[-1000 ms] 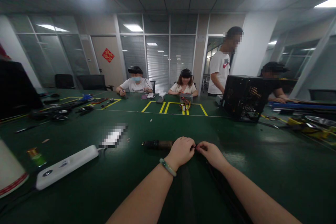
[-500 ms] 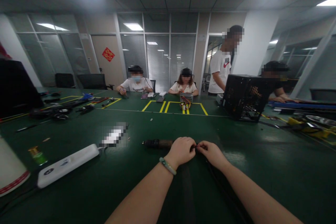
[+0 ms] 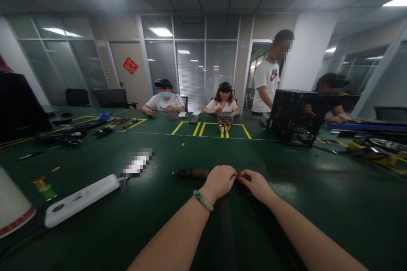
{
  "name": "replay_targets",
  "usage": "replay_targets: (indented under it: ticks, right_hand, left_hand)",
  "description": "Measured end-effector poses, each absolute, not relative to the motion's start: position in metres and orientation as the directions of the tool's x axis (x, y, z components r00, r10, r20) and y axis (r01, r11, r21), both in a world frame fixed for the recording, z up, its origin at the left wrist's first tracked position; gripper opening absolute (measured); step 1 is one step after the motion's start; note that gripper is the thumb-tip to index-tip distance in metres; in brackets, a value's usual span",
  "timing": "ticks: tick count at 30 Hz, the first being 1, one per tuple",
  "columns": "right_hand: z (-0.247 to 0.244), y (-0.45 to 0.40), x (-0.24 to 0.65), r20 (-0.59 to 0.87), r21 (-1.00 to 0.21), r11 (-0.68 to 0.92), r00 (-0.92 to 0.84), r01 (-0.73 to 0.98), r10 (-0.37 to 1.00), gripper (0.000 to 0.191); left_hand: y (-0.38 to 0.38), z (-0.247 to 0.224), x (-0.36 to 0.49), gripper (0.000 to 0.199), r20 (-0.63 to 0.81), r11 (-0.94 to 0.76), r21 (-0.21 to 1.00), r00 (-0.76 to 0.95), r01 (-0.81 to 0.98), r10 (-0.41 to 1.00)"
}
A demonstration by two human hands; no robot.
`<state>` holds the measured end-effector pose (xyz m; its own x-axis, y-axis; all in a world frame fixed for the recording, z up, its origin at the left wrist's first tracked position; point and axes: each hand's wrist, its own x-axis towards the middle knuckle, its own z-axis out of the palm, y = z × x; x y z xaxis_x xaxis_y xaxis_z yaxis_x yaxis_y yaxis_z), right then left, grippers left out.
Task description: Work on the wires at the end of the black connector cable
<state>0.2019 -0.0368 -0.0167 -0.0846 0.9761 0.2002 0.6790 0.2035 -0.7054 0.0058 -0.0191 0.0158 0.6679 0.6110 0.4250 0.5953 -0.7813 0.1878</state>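
A dark cylindrical tool (image 3: pixel 199 173) lies flat on the green table, with a brown body, a black front section and a small metal tip pointing left. My left hand (image 3: pixel 220 181), a bangle on its wrist, covers the tool's rear end with fingers closed. My right hand (image 3: pixel 255 183) is closed in a pinch, its fingertips meeting those of my left. Whatever sits between the fingertips is too small and dark to make out. From under my right hand a black cord (image 3: pixel 265 220) runs toward the near edge.
To the left are a white power strip (image 3: pixel 82 201), a small green bottle (image 3: pixel 46 189) and a white cup-like container (image 3: pixel 12 207). A black computer case (image 3: pixel 294 116) stands at the right back. Several people sit or stand across the table (image 3: pixel 190 237).
The fingers of my left hand have drawn closer together at the tool's rear end, closing the gap by the thumb. My right hand has hardly moved.
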Motion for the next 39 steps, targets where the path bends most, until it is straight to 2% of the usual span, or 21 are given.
replay_targets:
  ticks: [8,13,27,39]
  right_hand:
    - [-0.015,-0.038,0.201,0.186,-0.714,0.192,-0.082,0.674,0.979,0.018]
    - [-0.012,-0.04,0.2,0.197,-0.702,0.201,-0.085,0.684,0.977,0.018]
    - [-0.004,-0.045,0.2,0.168,-0.64,0.169,-0.079,0.749,0.983,0.02]
    - [-0.005,-0.045,0.199,0.164,-0.664,0.155,-0.06,0.732,0.985,0.02]
  left_hand:
    - [-0.019,0.014,0.006,0.014,0.451,-0.782,0.182,0.656,0.596,0.605]
    - [-0.019,0.013,0.007,0.004,0.444,-0.767,0.181,0.645,0.616,0.622]
    - [-0.018,0.015,0.007,0.008,0.418,-0.757,0.215,0.642,0.618,0.643]
    - [-0.017,0.013,0.005,0.01,0.424,-0.737,0.245,0.614,0.63,0.666]
